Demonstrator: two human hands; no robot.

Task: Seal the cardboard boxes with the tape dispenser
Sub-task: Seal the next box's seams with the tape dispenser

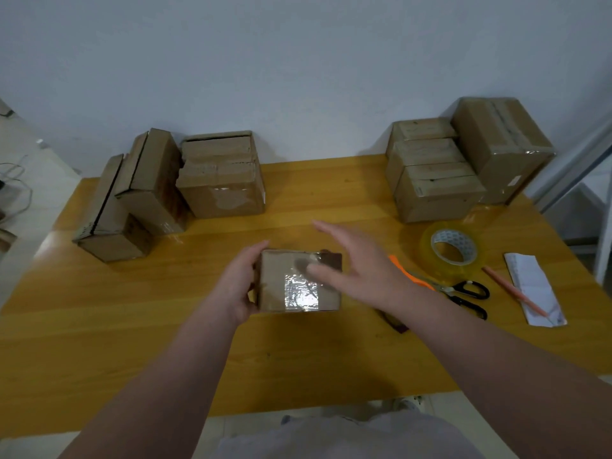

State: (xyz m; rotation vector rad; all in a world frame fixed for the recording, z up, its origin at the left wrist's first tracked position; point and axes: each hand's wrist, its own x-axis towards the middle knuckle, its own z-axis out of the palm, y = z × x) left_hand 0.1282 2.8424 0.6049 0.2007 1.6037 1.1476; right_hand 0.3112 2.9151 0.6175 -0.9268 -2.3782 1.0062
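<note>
**Holding a small box by one end, with blades in the reach path**

Nearest, at the middle of the table (pixel 298 359), the left hand (pixel 238 283) grasps the nine o'clock end of the small box (pixel 299 281), fingers curled round it. The right hand (pixel 357 263) is released and holds nothing. It hovers with spread fingers over the box's three o'clock end, too blurred to tell whether it touches. Clear tape already on the box looks wrinkled. With only one end held, the box could likely twist under pressing and crease the next strip too.

At three o'clock from the box lie the scissors (pixel 463 291) and an orange-handled tool (pixel 410 276), with the tape roll (pixel 452 251) at two o'clock just beyond them. A quick reach for the roll may snag a blade.

Farther back, the left pile (pixel 132 197) at ten o'clock has gaping seams and two boxes that lean, so a nudge might tip them. The right pile (pixel 430 173) at one o'clock looks taped.
</note>
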